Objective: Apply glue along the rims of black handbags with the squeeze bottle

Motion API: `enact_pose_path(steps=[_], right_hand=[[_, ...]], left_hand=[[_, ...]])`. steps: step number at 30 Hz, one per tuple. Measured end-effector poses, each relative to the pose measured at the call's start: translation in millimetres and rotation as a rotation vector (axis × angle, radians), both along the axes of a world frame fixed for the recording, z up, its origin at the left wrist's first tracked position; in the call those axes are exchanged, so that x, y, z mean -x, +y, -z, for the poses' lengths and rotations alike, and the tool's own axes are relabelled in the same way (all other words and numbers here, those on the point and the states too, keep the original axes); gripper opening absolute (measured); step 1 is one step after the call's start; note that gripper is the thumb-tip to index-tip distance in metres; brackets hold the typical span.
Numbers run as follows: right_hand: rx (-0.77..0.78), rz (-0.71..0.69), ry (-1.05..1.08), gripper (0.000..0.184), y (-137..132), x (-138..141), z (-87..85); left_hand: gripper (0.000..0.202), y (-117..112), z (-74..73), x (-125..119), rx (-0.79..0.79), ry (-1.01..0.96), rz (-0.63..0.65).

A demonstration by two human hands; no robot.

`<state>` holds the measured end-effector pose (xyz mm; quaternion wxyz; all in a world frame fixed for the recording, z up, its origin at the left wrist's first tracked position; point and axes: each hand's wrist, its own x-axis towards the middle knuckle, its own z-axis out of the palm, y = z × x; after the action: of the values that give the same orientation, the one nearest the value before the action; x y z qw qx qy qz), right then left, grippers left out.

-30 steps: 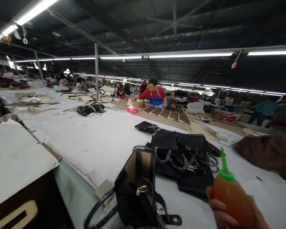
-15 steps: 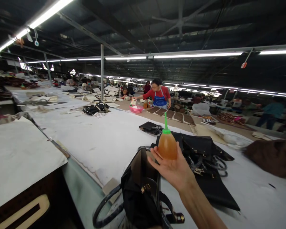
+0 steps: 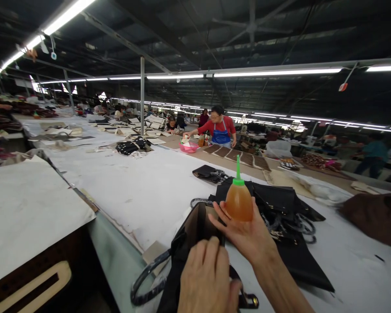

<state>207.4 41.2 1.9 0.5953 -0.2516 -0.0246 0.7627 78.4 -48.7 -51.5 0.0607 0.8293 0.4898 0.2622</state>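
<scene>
My right hand (image 3: 247, 237), palm up, cradles a rounded squeeze bottle (image 3: 239, 204) of amber liquid, its green nozzle pointing straight up. Below and left of it stands a black handbag (image 3: 174, 265), its mouth open and brown lining showing, with a wrapped handle at its left. My left hand (image 3: 207, 276) is over the front of the bag, back of the hand toward me. Its fingers are curled together and the tips are hidden, so I cannot see what they hold. Behind the right hand lie several flat black bag pieces (image 3: 276, 204) with wrapped handles.
A long white-covered table (image 3: 133, 187) stretches away. Brown cloth (image 3: 374, 217) is heaped at right. Across the table a co-worker in a blue apron (image 3: 220, 137) reaches to a pink basin (image 3: 189, 147) near a row of brown panels (image 3: 237, 156). A lower white-topped surface (image 3: 29, 213) stands at left.
My left hand has come into view from below, over the black handbag. The bottle in my right hand has shifted slightly right in the view.
</scene>
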Motion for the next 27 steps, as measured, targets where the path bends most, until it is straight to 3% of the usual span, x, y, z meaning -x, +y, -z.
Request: enact_pose_path(steps=[3,5,7,11,18,22,27], right_hand=[[-0.018,0.002,-0.003,0.037,-1,-3,2.1],[-0.026,0.007,-0.008,0.037,-1,-5,3.2],[-0.03,0.01,-0.011,0.036,-2,-6,3.9],[-0.039,0.011,-0.038,0.038,-2,-8,1.8],[-0.082,0.036,-0.131,0.04,-13,-24,-20.0],[-0.118,0.04,-0.16,0.037,-30,-37,-29.7],[-0.019,0.016,-0.12,0.039,-48,-39,-24.0]], left_hand=[[0.045,20,-19.0,-8,0.281,-0.076,-0.257],[0.034,25,-30.8,-13,0.458,-0.07,-0.264],[0.026,26,-38.0,-17,0.525,-0.037,-0.252],[0.026,28,-40.3,-20,0.52,0.006,-0.205],[0.017,38,-53.7,1,0.248,0.197,0.167],[0.015,40,-57.9,22,0.093,0.17,0.37],[0.02,37,-38.6,47,0.15,0.046,0.341]])
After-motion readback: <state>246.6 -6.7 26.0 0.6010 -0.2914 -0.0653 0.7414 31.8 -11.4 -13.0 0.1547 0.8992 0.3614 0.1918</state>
